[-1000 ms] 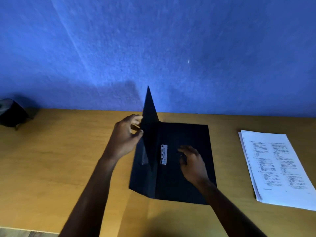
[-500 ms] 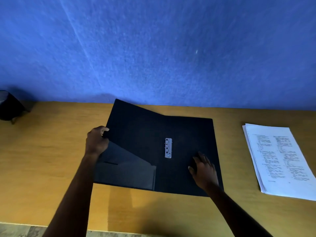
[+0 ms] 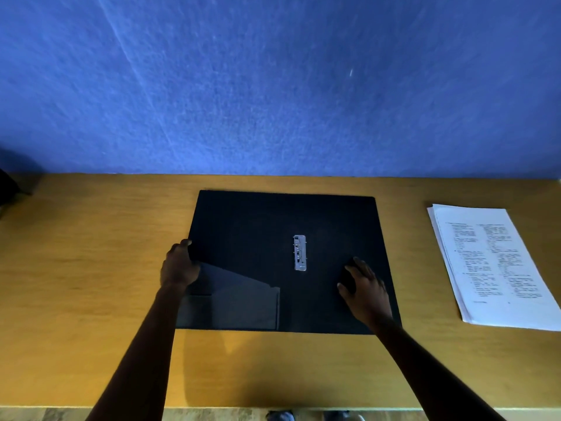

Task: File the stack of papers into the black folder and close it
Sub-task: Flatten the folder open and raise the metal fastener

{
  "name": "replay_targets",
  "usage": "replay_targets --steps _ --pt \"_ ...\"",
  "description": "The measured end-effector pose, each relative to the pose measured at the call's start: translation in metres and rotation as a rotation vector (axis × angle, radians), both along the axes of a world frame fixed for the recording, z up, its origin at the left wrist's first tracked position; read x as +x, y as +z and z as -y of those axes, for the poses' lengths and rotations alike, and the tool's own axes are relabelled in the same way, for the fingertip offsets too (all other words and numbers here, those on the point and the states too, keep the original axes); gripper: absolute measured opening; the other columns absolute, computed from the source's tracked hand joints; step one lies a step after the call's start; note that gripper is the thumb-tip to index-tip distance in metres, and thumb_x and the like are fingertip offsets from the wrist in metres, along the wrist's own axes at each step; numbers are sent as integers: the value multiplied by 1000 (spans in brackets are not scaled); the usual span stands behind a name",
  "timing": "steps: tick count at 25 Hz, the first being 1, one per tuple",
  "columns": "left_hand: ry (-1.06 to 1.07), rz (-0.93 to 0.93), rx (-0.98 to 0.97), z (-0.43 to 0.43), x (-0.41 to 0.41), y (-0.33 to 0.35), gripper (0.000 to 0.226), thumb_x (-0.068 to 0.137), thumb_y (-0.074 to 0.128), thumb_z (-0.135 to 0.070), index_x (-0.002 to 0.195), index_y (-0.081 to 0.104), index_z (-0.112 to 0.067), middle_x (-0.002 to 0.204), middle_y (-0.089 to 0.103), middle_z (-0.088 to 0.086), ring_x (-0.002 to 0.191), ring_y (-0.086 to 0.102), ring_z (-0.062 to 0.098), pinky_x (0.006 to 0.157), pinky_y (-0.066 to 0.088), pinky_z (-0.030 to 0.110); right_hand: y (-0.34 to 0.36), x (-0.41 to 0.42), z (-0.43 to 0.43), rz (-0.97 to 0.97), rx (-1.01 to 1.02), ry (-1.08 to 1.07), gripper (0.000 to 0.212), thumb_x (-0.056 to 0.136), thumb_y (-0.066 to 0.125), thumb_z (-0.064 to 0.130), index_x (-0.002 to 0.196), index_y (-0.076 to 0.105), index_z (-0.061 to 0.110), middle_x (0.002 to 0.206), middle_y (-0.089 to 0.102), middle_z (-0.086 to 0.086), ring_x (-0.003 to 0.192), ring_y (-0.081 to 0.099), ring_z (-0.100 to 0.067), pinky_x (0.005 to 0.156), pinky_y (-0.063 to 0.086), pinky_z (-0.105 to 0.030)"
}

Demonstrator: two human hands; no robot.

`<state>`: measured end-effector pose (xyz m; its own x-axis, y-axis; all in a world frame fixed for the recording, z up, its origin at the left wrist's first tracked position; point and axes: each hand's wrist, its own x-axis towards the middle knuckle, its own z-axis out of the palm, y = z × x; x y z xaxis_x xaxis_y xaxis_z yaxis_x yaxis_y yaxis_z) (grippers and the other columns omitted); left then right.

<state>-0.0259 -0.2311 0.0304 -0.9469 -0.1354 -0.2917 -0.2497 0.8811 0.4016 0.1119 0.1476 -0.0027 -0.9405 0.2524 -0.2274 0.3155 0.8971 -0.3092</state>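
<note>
The black folder (image 3: 258,238) lies spread open and flat at the centre of the frame on the wooden table (image 3: 91,268). A small metal clip (image 3: 299,252) sits near its fold, and a grey inner pocket (image 3: 233,302) fills its lower left. The left hand (image 3: 179,265) curls its fingers around the folder's left edge. The right hand (image 3: 365,287) rests flat, fingers spread, on the right half. The stack of papers (image 3: 491,265) lies well apart at the right of the frame.
</note>
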Motion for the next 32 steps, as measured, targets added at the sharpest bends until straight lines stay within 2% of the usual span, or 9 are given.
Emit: replay_targets --steps 4,11,13,15,17,19,24,27,32 --pt "-9 -46 -5 1 4 -5 65 77 62 4 138 45 -9 129 58 21 118 54 45 92 51 54 -4 0 3 -5 -7 -22 56 92 61 36 142 46 17 160 30 -5 147 30 -25 117 30 -46" --pt "19 -82 -1 -4 7 -3 59 81 60 5 138 46 -5 134 53 22 122 50 44 96 48 55 -1 -12 -1 -55 24 -32 53 94 58 36 141 48 12 157 35 -11 146 30 -29 119 28 -46" --pt "47 -190 31 -19 10 2 46 86 58 1 132 53 -3 130 57 22 117 56 40 92 51 51 1 -20 -3 -122 17 -42 52 97 52 36 142 47 8 157 35 -14 147 29 -30 119 28 -46" --pt "-16 -255 137 -50 16 7 27 92 57 -6 118 63 -2 113 68 20 99 66 32 82 54 40 0 -33 -4 -151 2 -14 55 100 45 36 146 41 6 159 31 -14 149 24 -29 121 23 -44" --pt "-127 -180 283 -90 28 7 16 94 59 -10 101 70 -3 97 74 15 81 68 20 74 53 30 -4 -46 -2 -155 8 48 58 103 38 37 151 31 6 162 24 -14 151 17 -27 123 15 -40" --pt "-208 -67 404 -128 44 -2 14 92 62 -11 90 74 -4 90 76 11 74 64 12 74 54 28 -11 -57 2 -160 29 108 59 104 32 37 153 24 5 163 19 -14 152 12 -25 124 9 -37" --pt "-185 23 481 -178 55 -23 15 89 66 -13 77 72 -6 75 75 7 57 61 1 56 42 6 -29 -62 4 -165 95 181 57 105 31 31 152 22 2 163 16 -16 152 12 -27 124 8 -38" --pt "-84 76 513 -181 43 -25 19 87 71 -16 72 68 -5 59 66 0 42 58 -4 47 44 10 -37 -57 1 -182 128 200 57 105 33 31 152 23 1 163 17 -16 152 12 -27 124 11 -40" --pt "-69 163 492 -176 36 -25 24 83 77 -20 73 67 -1 57 64 4 39 58 4 43 48 20 -40 -54 1 -206 140 183 57 104 34 32 152 25 1 162 19 -16 152 14 -27 123 18 -43"
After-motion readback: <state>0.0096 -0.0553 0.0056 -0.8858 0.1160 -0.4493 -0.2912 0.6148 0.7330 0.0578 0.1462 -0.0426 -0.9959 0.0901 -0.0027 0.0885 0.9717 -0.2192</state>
